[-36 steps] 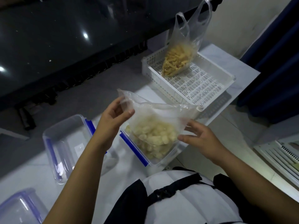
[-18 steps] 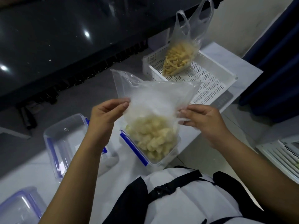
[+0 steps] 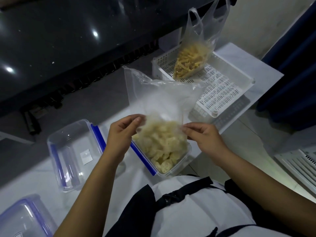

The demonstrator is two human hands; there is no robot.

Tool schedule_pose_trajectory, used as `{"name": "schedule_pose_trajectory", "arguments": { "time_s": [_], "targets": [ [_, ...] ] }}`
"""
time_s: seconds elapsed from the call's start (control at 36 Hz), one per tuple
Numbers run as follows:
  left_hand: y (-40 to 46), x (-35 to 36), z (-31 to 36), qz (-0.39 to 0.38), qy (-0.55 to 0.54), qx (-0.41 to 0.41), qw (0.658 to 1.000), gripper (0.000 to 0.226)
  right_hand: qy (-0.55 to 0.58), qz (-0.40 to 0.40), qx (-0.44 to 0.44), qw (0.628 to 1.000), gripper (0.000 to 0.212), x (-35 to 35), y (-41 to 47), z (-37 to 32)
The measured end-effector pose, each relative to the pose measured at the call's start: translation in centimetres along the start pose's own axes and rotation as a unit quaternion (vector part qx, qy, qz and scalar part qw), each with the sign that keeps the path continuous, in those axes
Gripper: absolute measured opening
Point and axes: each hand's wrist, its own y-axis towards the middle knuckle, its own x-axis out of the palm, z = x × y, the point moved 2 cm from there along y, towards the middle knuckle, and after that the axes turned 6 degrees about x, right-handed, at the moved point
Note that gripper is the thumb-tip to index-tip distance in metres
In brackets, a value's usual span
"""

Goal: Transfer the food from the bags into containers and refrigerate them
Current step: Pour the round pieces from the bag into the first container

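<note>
Left hand point(image 3: 121, 134) & right hand point(image 3: 203, 137) each pinch a side of the clear bag point(image 3: 162, 103), fingers closed on the plastic just above the food. Bag is upside-down, mouth down in the open container point(image 3: 177, 165), its closed end sticking up crumpled. Pale round crackers point(image 3: 162, 147) fill the container & the bag's low part; can't tell how many are still inside the plastic vs already out.

Step in hand, as I read it: emptying bag 1 into the container. Next move prob. calls for lifting/shaking the bag straight up so the rest drops w/o spilling over the rim, then finding a lid.

Further out: empty container point(image 3: 75, 151) w/ blue clips just left of the left hand, another blue-edged piece point(image 3: 22, 218) at bottom-left corner. 2nd bag point(image 3: 193, 60) w/ yellow sticks leans in the white basket point(image 3: 222, 82) at the far end of the surface point(image 3: 239, 53), not yet touched. No fridge in view.
</note>
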Motion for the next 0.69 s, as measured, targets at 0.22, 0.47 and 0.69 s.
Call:
{"name": "schedule_pose_trajectory", "arguments": {
  "time_s": [0.22,0.47,0.69],
  "targets": [
    [0.0,-1.2,1.3,0.023,-0.06,0.006,0.998,0.02,0.002,-0.058,0.021,0.998,0.016,1.4,1.5,-1.1],
    [-0.4,-1.9,1.2,0.064,-0.074,0.006,0.995,0.02,-0.059,-0.123,0.014,0.991,0.015,1.8,2.8,-1.5],
    [-0.4,-1.9,1.2,0.085,-0.092,0.006,0.992,0.02,-0.076,-0.189,-0.015,0.979,0.018,2.3,2.9,-2.8]
  ]
}}
